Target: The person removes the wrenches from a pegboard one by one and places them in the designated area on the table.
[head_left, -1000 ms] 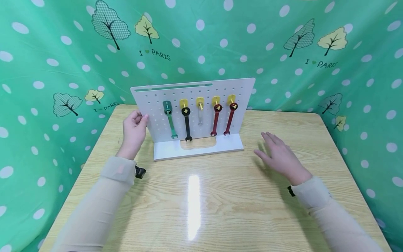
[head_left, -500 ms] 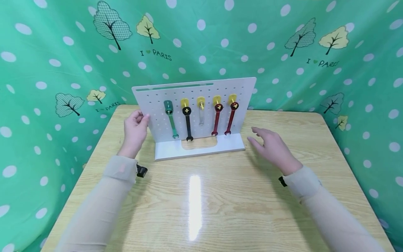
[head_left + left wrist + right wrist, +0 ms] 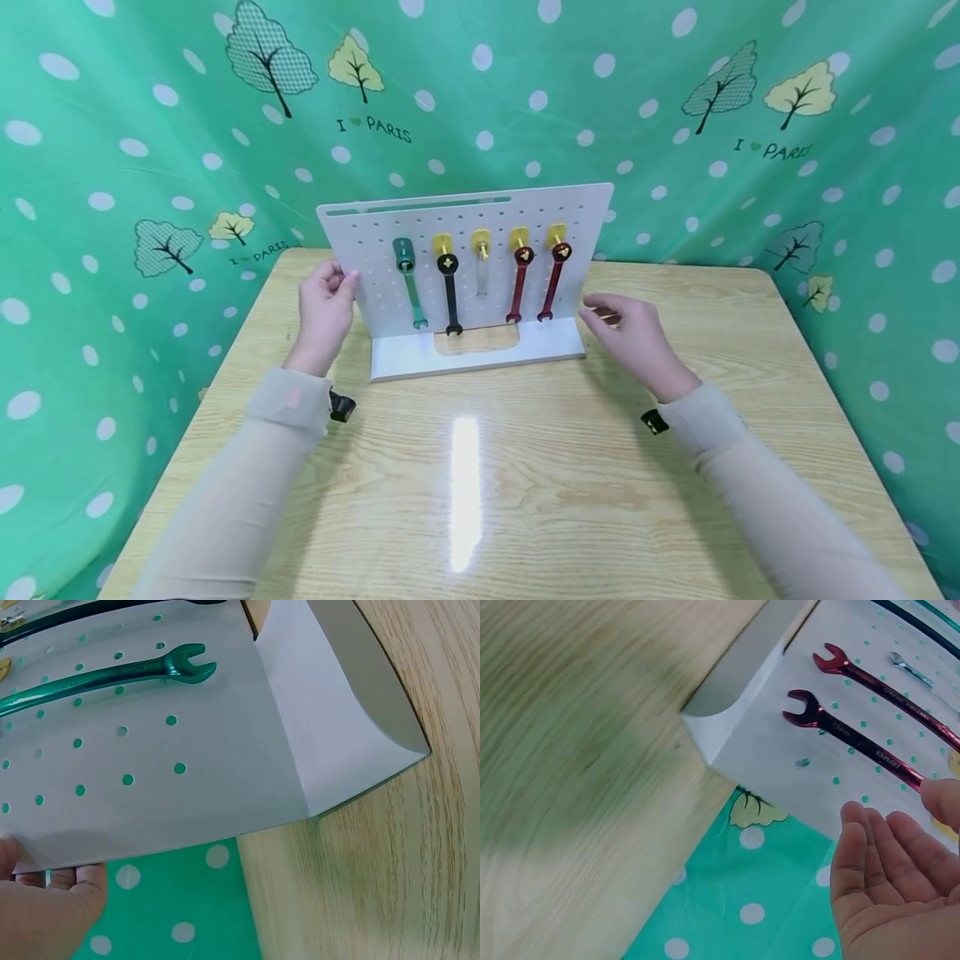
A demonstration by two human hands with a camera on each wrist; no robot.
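Observation:
A white pegboard with a flat foot stands upright on the table. On its pegs hang a green combination wrench, a black one, a small silver one and two red ones, the inner and the outer. My left hand grips the board's left edge, thumb in front and fingers behind, as the left wrist view confirms. At the opposite edge is my right hand, thumb and bent fingers apart around the edge. In the right wrist view I cannot tell whether it touches the board.
The pegs are yellow, except a green one at the left. A wooden table lies under the board, with a bright light reflection in front. Green dotted cloth hangs close behind and at both sides.
My right hand has moved left and slightly away from me to the board's right edge, its fingers bending. My left hand has kept its grip on the left edge.

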